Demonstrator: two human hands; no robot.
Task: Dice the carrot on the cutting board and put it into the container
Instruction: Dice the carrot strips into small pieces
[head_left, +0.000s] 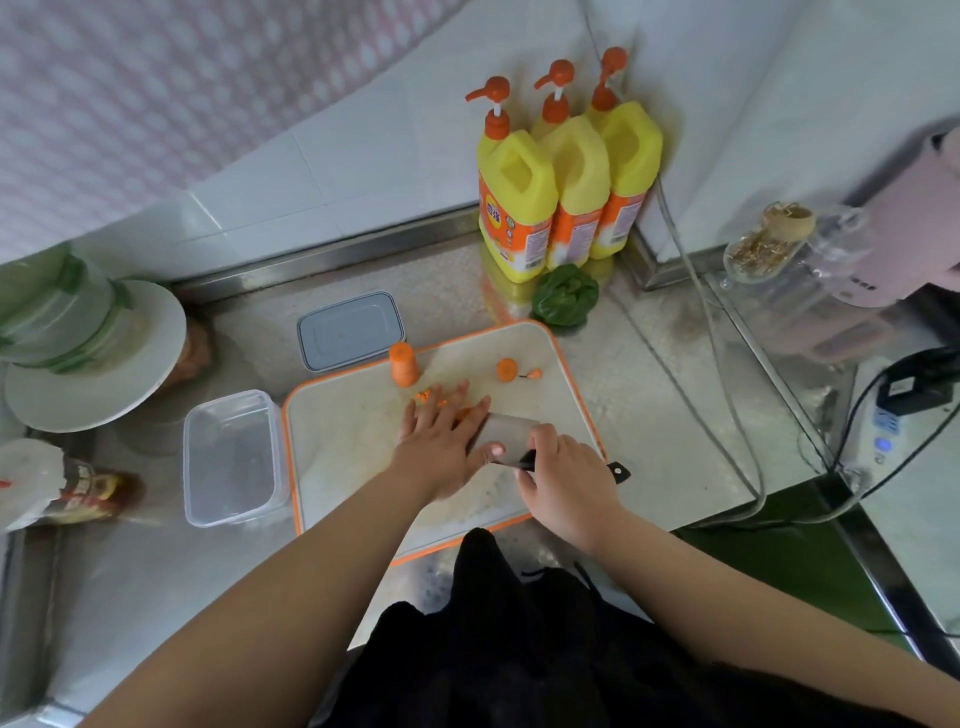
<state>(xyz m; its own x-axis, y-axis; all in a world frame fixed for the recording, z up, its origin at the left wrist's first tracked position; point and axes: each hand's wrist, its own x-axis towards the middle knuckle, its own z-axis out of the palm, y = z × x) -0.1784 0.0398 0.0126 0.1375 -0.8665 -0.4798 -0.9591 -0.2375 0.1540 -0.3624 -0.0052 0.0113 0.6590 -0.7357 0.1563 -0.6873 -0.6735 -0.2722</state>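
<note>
Nearest, the right hand (563, 480) grips the steel cleaver (506, 434) while the flat left hand (441, 431) should steady orange carrot pieces (434, 397) mid-board, fingertips clear; the clear plastic container (234, 457) waits left.

Left hand (441, 436) flat on carrot pieces (431, 397) mid cutting board (337, 441); right hand (563, 478) grips knife (506, 434). Carrot chunk (404, 364) at board's 11 o'clock, empty container (231, 457) at 9.
</note>
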